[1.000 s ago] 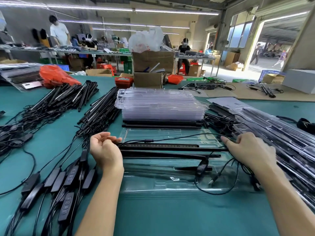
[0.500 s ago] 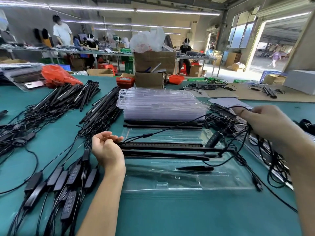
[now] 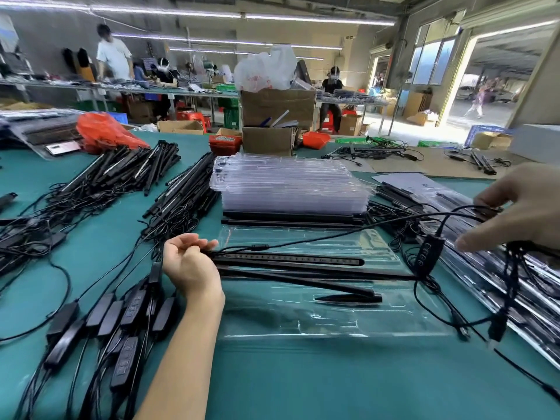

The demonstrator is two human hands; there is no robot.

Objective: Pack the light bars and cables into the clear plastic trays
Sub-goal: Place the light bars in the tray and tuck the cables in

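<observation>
Lying flat on a matt teal cloth table cover point(image 3: 303, 383): a clear, glossy plastic tray point(image 3: 348, 322), catching glare along its moulded ridges. Resting across it, matt black light bars point(image 3: 288, 259), smooth-sided. Sitting behind, a stack of trays point(image 3: 291, 186) in the same shiny clear plastic. Hanging at right, thin black cables point(image 3: 430, 301) looking rubbery, dull. Standing farther back, rough brown cardboard boxes point(image 3: 277, 107), a crinkled white plastic bag point(image 3: 266, 69) on top.

An open tray point(image 3: 318, 322) lies at centre, 2 light bars point(image 3: 291, 262) across it, a tray stack point(image 3: 291, 189) behind, loose bars point(image 3: 121, 171) left.
</observation>
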